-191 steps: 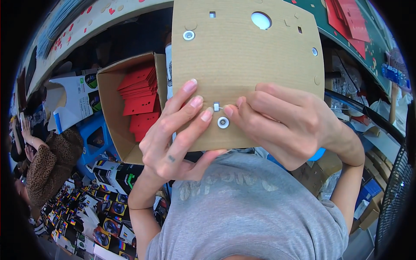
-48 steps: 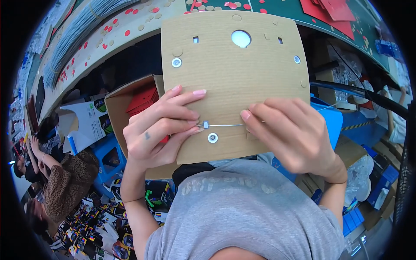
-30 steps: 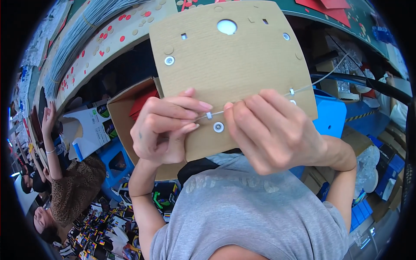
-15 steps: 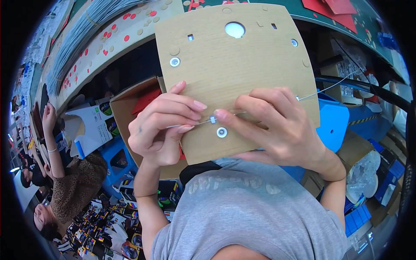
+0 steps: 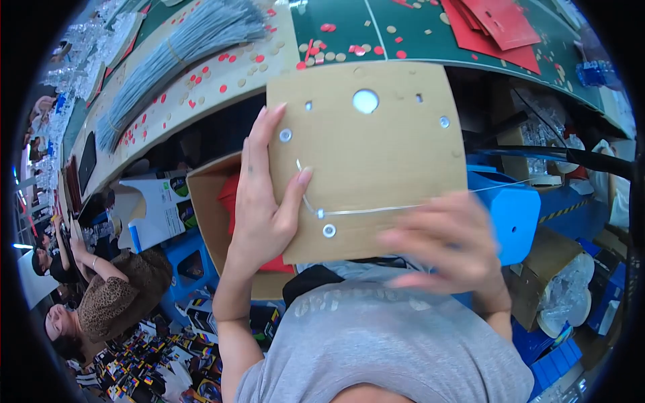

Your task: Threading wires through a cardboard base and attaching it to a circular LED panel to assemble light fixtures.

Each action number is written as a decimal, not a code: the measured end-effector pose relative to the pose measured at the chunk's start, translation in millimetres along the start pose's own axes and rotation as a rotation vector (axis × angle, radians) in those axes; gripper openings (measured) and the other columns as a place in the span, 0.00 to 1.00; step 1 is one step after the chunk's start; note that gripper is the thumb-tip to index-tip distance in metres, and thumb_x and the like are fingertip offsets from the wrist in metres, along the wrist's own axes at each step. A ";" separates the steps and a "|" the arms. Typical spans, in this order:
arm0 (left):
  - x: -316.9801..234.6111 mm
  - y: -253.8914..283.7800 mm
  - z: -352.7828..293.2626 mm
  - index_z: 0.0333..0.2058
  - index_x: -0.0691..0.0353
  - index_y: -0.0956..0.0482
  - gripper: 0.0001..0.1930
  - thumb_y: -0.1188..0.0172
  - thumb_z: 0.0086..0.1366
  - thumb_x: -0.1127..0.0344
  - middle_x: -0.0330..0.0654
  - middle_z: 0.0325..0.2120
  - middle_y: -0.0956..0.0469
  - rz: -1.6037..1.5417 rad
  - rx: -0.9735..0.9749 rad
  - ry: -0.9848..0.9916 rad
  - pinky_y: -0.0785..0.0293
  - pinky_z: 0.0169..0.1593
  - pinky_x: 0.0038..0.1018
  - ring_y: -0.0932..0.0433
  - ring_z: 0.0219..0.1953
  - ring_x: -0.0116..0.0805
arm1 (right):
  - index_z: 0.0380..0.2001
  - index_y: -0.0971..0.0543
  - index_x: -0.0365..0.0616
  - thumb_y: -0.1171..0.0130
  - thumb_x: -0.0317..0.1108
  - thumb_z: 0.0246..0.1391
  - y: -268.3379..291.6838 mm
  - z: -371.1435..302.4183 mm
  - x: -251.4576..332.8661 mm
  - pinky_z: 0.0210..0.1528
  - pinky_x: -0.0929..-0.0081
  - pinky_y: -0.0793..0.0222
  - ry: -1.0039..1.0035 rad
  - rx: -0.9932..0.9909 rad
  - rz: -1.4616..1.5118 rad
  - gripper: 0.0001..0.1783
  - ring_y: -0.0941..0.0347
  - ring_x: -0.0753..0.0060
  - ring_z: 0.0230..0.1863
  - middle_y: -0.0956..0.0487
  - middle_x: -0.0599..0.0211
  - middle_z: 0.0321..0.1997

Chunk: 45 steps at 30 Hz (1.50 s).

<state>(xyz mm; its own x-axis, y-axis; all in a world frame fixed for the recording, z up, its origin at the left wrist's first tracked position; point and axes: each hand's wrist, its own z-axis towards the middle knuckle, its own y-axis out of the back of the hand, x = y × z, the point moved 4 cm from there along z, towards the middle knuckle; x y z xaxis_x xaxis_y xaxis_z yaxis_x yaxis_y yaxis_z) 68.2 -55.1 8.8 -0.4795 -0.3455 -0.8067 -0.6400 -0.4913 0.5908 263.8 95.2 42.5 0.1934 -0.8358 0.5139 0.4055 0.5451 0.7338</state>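
A brown cardboard panel [image 5: 369, 161] stands up in front of me, with a large round hole near its top, two small slots and several round white eyelets [image 5: 329, 230]. My left hand [image 5: 262, 188] grips its left side, thumb pressed on the face and fingers along the edge. Through a small slot near the low eyelet passes a thin grey wire tie [image 5: 376, 211]; its short end bends up toward my left thumb, and its long end runs rightward past the panel. Smeared by motion, my right hand [image 5: 443, 242] is over the panel's lower right; whether it touches anything I cannot tell.
On the bench lie a bundle of grey wire ties [image 5: 175, 60], red sheets [image 5: 494, 30] and scattered red and tan paper discs. Under the panel is an open cardboard box [image 5: 208, 201]. Blue plastic stools [image 5: 514, 211] flank me. A co-worker [image 5: 117, 295] is at the left.
My left hand has let go of the wire tie and taken the panel's left edge. My right hand has moved down, off the tie near the slot. The panel sits lower and straighter.
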 end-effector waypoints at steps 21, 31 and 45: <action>-68.3 -53.0 -3.3 0.69 0.53 0.32 0.36 0.37 0.64 0.50 0.50 0.68 0.36 0.499 0.434 -0.566 0.43 0.69 0.46 0.36 0.69 0.48 | 0.68 0.33 0.36 0.49 0.29 0.71 95.8 33.8 -176.9 0.29 0.87 0.39 -0.482 -0.961 1.373 0.24 0.37 0.86 0.31 0.26 0.69 0.38; -62.5 -51.3 18.1 0.68 0.57 0.32 0.35 0.36 0.64 0.53 0.54 0.69 0.38 0.496 0.384 -0.491 0.44 0.69 0.49 0.39 0.71 0.51 | 0.43 0.12 0.44 0.34 0.21 0.50 39.5 44.7 -126.6 0.29 0.76 0.29 -0.095 0.122 0.230 0.15 0.24 0.71 0.27 0.23 0.63 0.32; -79.6 -65.4 27.7 0.70 0.62 0.36 0.43 0.34 0.59 0.49 0.48 0.70 0.37 0.559 0.423 -0.321 0.50 0.72 0.47 0.42 0.74 0.46 | 0.45 0.15 0.50 0.37 0.26 0.45 42.5 35.4 -124.6 0.26 0.74 0.29 0.206 0.244 -0.122 0.20 0.25 0.72 0.30 0.27 0.72 0.32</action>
<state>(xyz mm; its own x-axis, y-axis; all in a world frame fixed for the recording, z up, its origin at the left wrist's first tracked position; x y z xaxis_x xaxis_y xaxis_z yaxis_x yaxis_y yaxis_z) 131.6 26.7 34.7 -0.9086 -0.1717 -0.3806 -0.3950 0.0576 0.9169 225.3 224.8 25.3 0.3437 -0.8778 0.3337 0.2154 0.4195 0.8818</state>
